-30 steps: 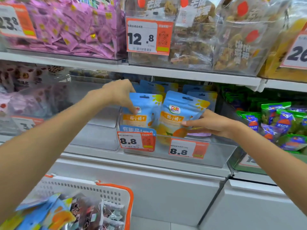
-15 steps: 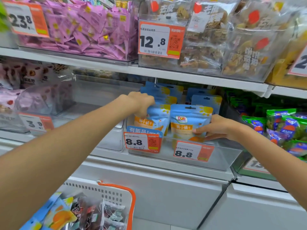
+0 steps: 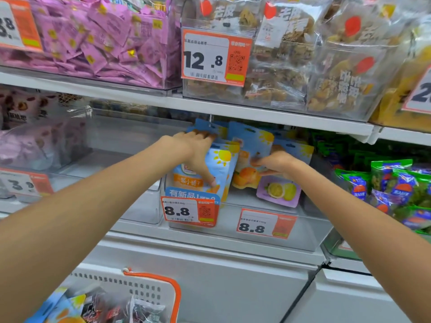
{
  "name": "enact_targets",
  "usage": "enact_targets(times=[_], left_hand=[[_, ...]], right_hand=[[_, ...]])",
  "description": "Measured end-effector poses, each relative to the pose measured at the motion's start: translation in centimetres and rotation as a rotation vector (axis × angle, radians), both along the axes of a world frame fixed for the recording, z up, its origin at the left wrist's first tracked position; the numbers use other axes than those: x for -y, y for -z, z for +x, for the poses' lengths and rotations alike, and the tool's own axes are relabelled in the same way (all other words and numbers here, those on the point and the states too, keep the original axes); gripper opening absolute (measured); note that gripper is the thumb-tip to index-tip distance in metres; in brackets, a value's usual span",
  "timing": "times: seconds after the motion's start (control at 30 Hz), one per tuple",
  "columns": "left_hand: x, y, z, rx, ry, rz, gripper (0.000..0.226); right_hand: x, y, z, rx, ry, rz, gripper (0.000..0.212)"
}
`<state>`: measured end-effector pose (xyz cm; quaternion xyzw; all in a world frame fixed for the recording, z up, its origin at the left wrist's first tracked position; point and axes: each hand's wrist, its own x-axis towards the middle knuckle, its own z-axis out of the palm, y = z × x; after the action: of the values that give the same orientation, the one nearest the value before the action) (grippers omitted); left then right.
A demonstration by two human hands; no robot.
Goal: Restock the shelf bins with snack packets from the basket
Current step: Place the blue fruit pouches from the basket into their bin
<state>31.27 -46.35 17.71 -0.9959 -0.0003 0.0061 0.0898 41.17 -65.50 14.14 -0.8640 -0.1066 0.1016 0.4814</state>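
Blue snack packets [image 3: 250, 145] with a sun and orange print stand upright in a clear plastic bin [image 3: 303, 234] on the middle shelf, at the centre of the frame. The left hand [image 3: 198, 150] reaches in from the lower left and grips the front blue packet [image 3: 219, 169] at the bin's left end: its thumb presses down the printed face, and its fingers [image 3: 205, 134] curl over the top edge behind. The right hand [image 3: 277, 163] comes in from the lower right, palm down, fingers bent around the lower part of another blue packet in the middle of the bin; how firmly it holds is hard to tell. Just below that hand a purple packet [image 3: 278, 192] showing a yellow fruit lies flat on the bin floor. Two orange-and-white price tags reading 8.8 [image 3: 190, 210] hang on the bin's front wall. At lower left of the frame the white basket [image 3: 144, 287] with an orange rim holds more blue packets and dark ones. Upper left holds a bin of pink packets [image 3: 98, 40]; green packets [image 3: 396, 190] fill the neighbouring bin at the right edge.
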Motion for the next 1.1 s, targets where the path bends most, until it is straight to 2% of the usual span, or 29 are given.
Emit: enact_targets(times=[0.1, 0.17, 0.23, 0.4, 0.5, 0.57, 0.7, 0.87, 1.1], left_hand=[[-0.9, 0.2, 0.3, -0.003, 0.009, 0.010, 0.120], [-1.3, 0.3, 0.6, -0.028, 0.014, -0.051, 0.116], [-1.6, 0.4, 0.9, -0.028, 0.028, -0.131, 0.109], [-2.3, 0.3, 1.4, -0.021, 0.074, -0.160, 0.107], [-2.6, 0.7, 1.7, -0.026, 0.068, -0.165, 0.104], [-2.6, 1.0, 1.9, -0.014, 0.062, -0.147, 0.102], [-2.5, 0.8, 1.6, -0.019, 0.045, -0.118, 0.105], [-2.4, 1.0, 0.9, -0.025, 0.033, -0.152, 0.109], [-2.8, 1.1, -0.5, 0.089, 0.033, -0.245, 0.107]], right_hand=[[-2.4, 0.9, 1.6, -0.056, -0.170, -0.057, 0.039], [-3.9, 1.4, 2.3, 0.043, -0.198, -0.035, 0.037], [-4.7, 2.0, 3.1, 0.124, -0.167, 0.038, 0.029], [-4.6, 3.1, 4.8, 0.055, 0.017, 0.275, 0.017], [-5.0, 3.2, 3.9, 0.035, 0.046, 0.370, 0.004], [-4.8, 3.2, 3.4, 0.036, -0.007, 0.288, 0.014], [-2.7, 2.1, 3.6, 0.093, -0.101, -0.221, 0.022], [-2.3, 3.1, 3.1, -0.027, -0.087, -0.072, 0.036], [-1.2, 2.3, 1.1, -0.016, -0.174, -0.217, 0.035]])
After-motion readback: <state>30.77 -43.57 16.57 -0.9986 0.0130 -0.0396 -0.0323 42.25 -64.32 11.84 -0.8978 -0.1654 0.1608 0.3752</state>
